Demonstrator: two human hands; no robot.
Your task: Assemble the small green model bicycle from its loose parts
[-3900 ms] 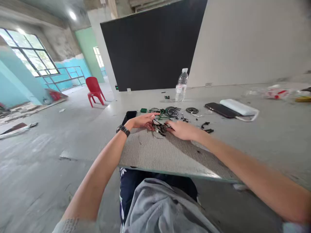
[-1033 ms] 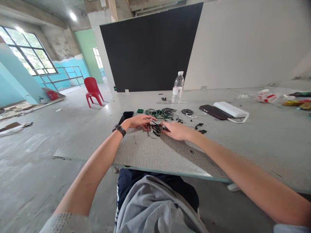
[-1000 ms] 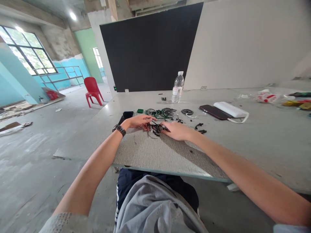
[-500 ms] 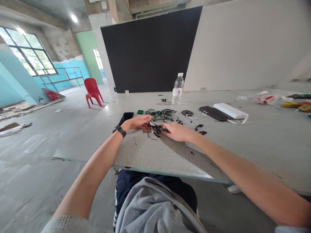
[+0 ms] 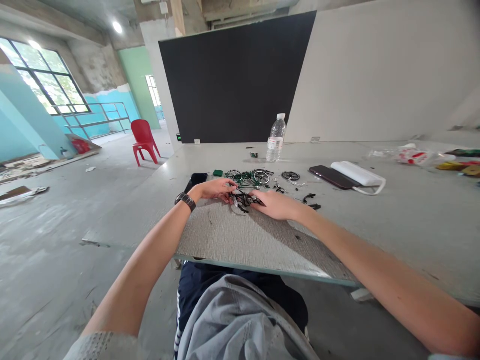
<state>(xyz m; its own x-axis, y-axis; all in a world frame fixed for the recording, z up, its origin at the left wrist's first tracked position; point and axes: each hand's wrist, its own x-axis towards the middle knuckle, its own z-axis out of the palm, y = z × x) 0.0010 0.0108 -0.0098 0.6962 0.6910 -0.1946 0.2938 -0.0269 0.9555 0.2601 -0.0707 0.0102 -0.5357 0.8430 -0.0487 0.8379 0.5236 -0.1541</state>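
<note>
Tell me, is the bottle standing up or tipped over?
Standing up: the bottle has its base on the table and its white cap on top.

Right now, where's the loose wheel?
In the head view, the loose wheel lies right of centre on the table, just right of the green model bicycle, beyond the right hand and nearer than the water bottle.

No txt readable: lbl (image 5: 275, 142) on clear btl (image 5: 278, 129) too small, red marks on plastic pkg (image 5: 412, 155) blurred.

Black model parts (image 5: 244, 200), green miniature bicycle (image 5: 248, 178), red chair (image 5: 142, 132), grey streaked tabletop (image 5: 225, 235)
</note>
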